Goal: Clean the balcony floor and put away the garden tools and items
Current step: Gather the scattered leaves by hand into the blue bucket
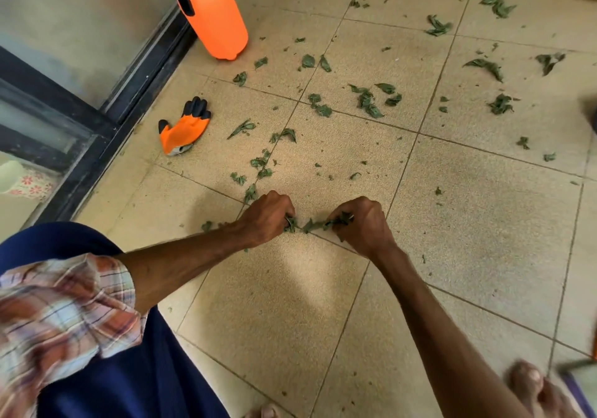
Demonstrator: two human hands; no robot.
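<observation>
Your left hand (268,217) and right hand (363,223) are both down on the floor (468,223), near each other. Their fingers are curled round a small bunch of leaves (310,225) that stretches between them over a tile joint. Many more of the same green scraps lie scattered across the tiles ahead of you, thickest toward the far side.

These look light, limp and soft, so they will likely tear or slip out of a loose hold. Rake them into a heap and scoop from underneath with cupped palms. The finest crumbs probably will not pinch up at all.

The orange spray bottle (213,13) stands by the door frame (106,120). It is stiff plastic, how full I cannot tell, so take it by the black handle on top. The orange glove (185,126) lies flat just beside that frame. It is floppy and will lift from any edge.
</observation>
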